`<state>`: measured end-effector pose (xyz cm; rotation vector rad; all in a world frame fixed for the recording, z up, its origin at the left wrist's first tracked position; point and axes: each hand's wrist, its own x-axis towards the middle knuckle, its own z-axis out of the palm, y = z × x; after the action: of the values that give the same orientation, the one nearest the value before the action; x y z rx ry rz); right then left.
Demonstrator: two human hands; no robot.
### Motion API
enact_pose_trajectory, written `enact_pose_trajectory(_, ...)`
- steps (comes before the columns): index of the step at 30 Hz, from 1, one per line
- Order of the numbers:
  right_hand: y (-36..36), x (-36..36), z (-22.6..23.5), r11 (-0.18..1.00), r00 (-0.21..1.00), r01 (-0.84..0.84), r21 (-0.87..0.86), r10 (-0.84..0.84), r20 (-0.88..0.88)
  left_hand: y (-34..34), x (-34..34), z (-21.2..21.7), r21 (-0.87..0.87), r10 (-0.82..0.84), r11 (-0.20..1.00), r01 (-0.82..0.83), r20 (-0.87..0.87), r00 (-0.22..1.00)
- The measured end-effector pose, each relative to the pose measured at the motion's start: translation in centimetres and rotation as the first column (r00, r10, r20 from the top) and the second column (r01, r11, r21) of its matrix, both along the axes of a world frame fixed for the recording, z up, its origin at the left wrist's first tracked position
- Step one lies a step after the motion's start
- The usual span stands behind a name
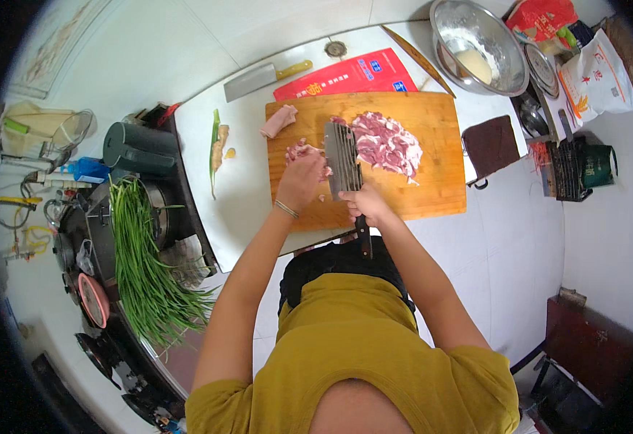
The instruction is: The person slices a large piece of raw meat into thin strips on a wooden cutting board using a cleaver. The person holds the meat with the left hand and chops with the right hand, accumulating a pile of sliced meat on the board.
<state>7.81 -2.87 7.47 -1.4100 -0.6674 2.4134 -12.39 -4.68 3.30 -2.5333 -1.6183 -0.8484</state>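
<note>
My right hand (367, 205) is closed around the black handle of a cleaver (342, 155), whose broad dark blade stands over the wooden cutting board (439, 152). Just left of the blade, my left hand (300, 181) presses curled fingers onto some raw meat (302, 150), partly hiding it. To the right of the cleaver lies a spread pile of sliced raw meat (389, 141), pink with white fat. A pale pink chunk of meat (280, 121) rests at the board's far left corner.
Behind the board lie a second cleaver (255, 81) and a red packet (345, 76). A metal bowl (490, 43) holding dough (474, 65) stands far right. Ginger (219, 145) and a green onion (213, 159) lie left; long green chives (142, 267) hang beyond the table's left edge.
</note>
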Motion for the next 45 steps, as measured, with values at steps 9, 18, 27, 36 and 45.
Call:
enact_pose_trajectory(9, 0.6, -2.1, 1.6, 0.97, 0.971, -0.122, 0.209, 0.073, 0.227, -2.6, -2.4, 0.5, -0.09, 0.169, 0.975, -0.202, -0.284, 0.944)
enact_pose_trajectory(18, -0.4, 1.0, -1.4, 0.096, 0.436, -0.87, 0.483, -0.307, 0.846, -2.0, -4.1, 4.7, -0.209, 0.4, 0.91, -0.358, 0.213, 0.891)
enact_pose_trajectory(27, -1.1, 1.5, -1.5, -0.202, 0.636, -0.766, 0.611, -0.38, 0.672, 0.6, -0.1, 2.5, -0.502, 0.001, 0.859, 0.102, 0.201, 0.98)
enact_pose_trajectory(36, -1.3, 3.9, -1.4, -0.216, 0.609, -0.793, 0.569, -0.305, 0.732, 2.0, 4.8, 3.6, -0.664, 0.002, 0.697, 0.271, 0.379, 0.925)
enact_pose_trajectory(45, -1.6, 6.5, -1.5, -0.156, 0.598, -0.801, 0.578, -0.24, 0.764, 5.0, 4.4, 0.7, -0.623, 0.076, 0.755, -0.203, -0.223, 0.972)
